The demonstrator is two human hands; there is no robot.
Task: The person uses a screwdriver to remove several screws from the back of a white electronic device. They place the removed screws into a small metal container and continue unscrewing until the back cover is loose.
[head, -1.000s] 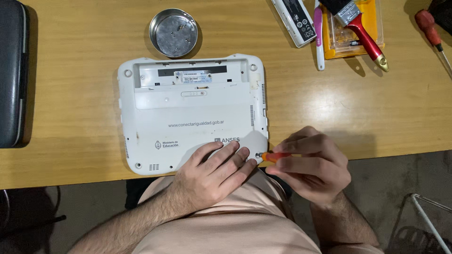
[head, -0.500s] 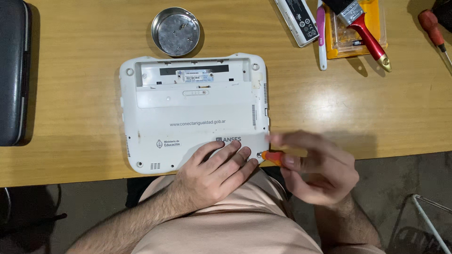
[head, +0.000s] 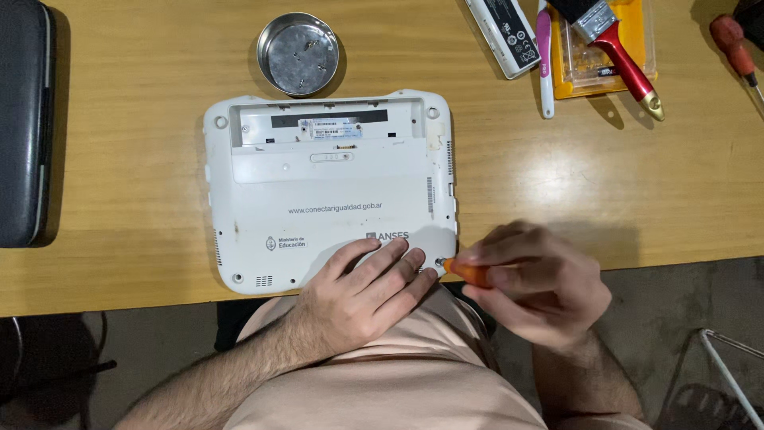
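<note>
White laptop point(head: 330, 191) is laid bottom-up on the wooden table point(head: 557, 191), its near edge at the table's front edge. The landmark is the laptop throughout.

Left hand point(head: 362, 299) is laid flat on the laptop's near right part, fingers spread and pressing down — nothing is held. Right hand point(head: 533, 291) is closed around an orange-handled screwdriver point(head: 469, 273) just off the laptop's near right corner, tip set at the screw hole point(head: 440, 261) there. The right hand is blurred, so the exact grip cannot be told.

Risks, as judged from this:
- The driver is held at a low slant rather than upright over the screw. The tip could be cammed out and the screw head stripped, or the plastic shell gouged.
- The left fingertips are kept just beside the tip. A slip toward them would be caught by skin.
- The corner being worked sits at the table's front edge. A freed screw could be dropped to the floor rather than carried to the round metal dish point(head: 298, 53) beyond the laptop's far edge.
- The laptop could be skated sideways if the hold-down is eased.

Also seen: a dark case point(head: 24, 119) well left of the laptop, and a brush point(head: 613, 44) on a yellow tray point(head: 597, 48), a white pen point(head: 544, 56) and a second screwdriver point(head: 736, 52) beyond its far right corner.
</note>
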